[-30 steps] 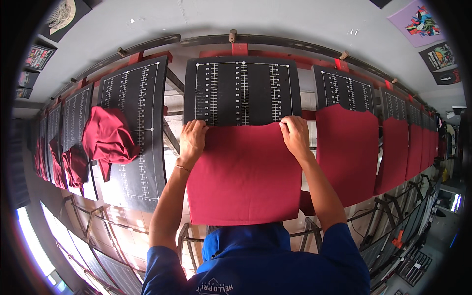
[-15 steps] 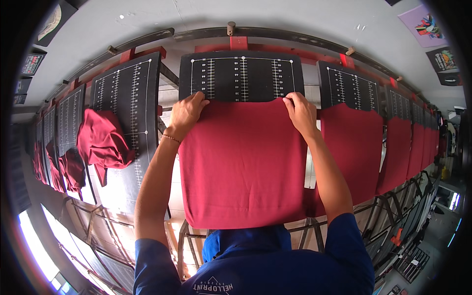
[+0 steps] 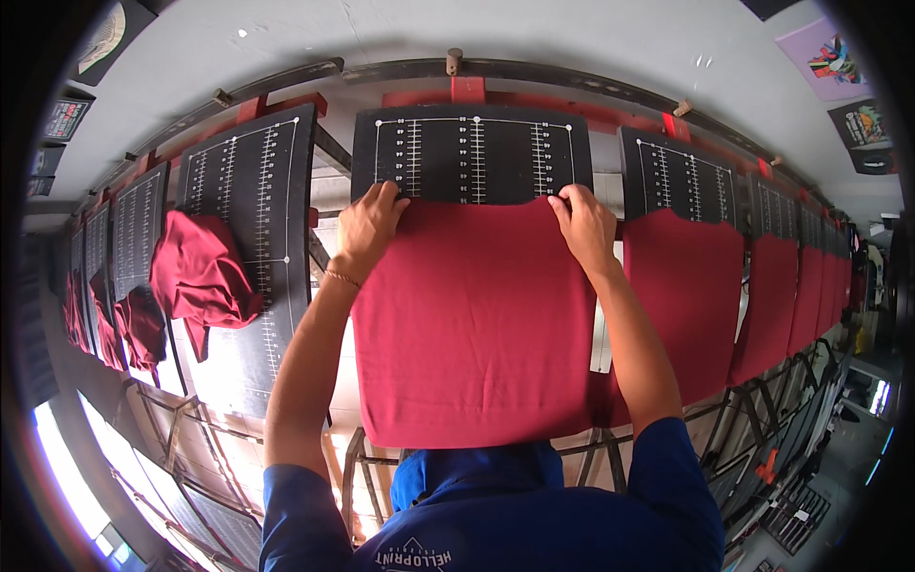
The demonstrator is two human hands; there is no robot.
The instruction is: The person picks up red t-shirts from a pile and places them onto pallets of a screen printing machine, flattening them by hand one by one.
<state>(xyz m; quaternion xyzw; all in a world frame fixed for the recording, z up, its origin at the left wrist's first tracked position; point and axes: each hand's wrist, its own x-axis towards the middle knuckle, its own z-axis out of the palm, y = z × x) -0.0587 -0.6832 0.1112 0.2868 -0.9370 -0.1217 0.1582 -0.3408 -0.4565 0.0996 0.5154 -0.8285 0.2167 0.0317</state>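
Head | left hand (image 3: 370, 227): pinching maroon cloth (image 3: 474, 319) | right hand (image 3: 584, 229): likewise | black board (image 3: 446, 157) beneath

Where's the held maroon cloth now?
Head view, centre: the cloth covers part of the middle black board, its upper edge in the left hand and right hand.

- Pale grey wall (image 3: 543, 38) ran across the top, scuffed in spots.
- Lilac poster (image 3: 796, 52) hung upper right, dark poster (image 3: 867, 124) just beside it; more prints (image 3: 65, 119) on the left.
- Dark metal rail (image 3: 400, 71) stretched along the wall.
- Bright window (image 3: 69, 467) glared lower left.
- Sunlit pale floor (image 3: 370, 496) showed between dark metal legs (image 3: 352, 472).
- Right edge was dim, cluttered; details too small to tell.
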